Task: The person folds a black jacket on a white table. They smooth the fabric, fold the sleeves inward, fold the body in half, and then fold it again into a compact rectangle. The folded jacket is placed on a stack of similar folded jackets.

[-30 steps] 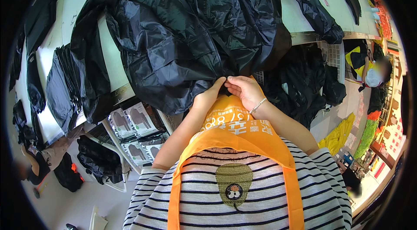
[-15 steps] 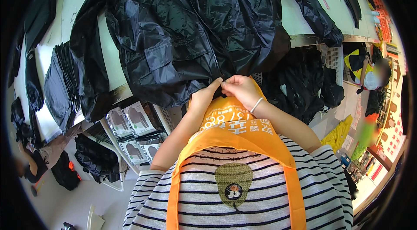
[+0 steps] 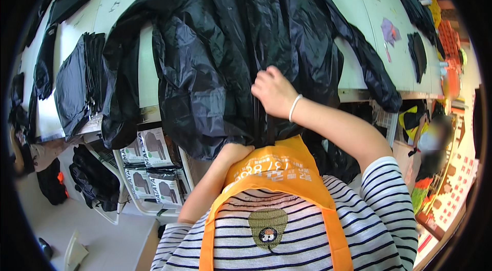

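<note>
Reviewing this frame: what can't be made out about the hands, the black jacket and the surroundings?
- Left hand, head view: fingers tucked under the black jacket hem and behind the orange apron; grip unclear.
- Right hand: fingertips press into the front seam; whatever they pinch is hidden.
- Jacket's top: cut off by the upper edge.
- Packets in the white rack: too small to identify.

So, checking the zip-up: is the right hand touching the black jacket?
Touching. The head view shows the right hand pressed onto the black jacket, fingers pinching its front seam.

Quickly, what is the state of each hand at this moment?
Left hand: at the bottom edge of the black jacket, fingers hidden, grip cannot be told.
Right hand: closed, pinching the jacket's front seam.
</note>
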Tool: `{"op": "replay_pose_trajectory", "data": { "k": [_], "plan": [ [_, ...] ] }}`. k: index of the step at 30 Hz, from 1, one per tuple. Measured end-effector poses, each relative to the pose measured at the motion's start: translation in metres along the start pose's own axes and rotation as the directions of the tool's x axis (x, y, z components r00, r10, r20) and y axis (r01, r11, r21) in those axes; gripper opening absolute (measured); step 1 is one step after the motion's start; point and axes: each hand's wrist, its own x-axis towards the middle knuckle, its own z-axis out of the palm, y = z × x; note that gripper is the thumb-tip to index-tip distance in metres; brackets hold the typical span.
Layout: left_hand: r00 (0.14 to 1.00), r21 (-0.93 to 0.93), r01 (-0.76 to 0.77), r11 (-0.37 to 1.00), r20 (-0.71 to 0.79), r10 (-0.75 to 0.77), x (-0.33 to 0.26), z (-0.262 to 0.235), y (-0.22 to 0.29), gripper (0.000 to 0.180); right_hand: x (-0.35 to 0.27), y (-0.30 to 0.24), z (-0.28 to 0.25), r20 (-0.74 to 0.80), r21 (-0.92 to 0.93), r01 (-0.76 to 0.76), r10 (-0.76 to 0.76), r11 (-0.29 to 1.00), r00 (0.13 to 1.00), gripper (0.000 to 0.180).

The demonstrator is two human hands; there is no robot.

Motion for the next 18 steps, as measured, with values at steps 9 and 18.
{"op": "replay_pose_trajectory", "data": {
  "k": [9, 18],
  "plan": [
    [0.916, -0.195, -0.283, 0.939, -0.346, 0.205, 0.046, 0.049, -0.041, 0.077, 0.121, 0.086, -0.011, 0.196, -0.192, 0.297, -0.260, 0.935, 0.945, 0.008],
    [0.942, -0.032, -0.136, 0.990, -0.313, 0.120, 0.014, 0.068, -0.066, 0.059, 0.086, 0.144, 0.002, 0.227, 0.441, 0.324, -0.453, 0.837, 0.862, 0.020]
  ]
}}
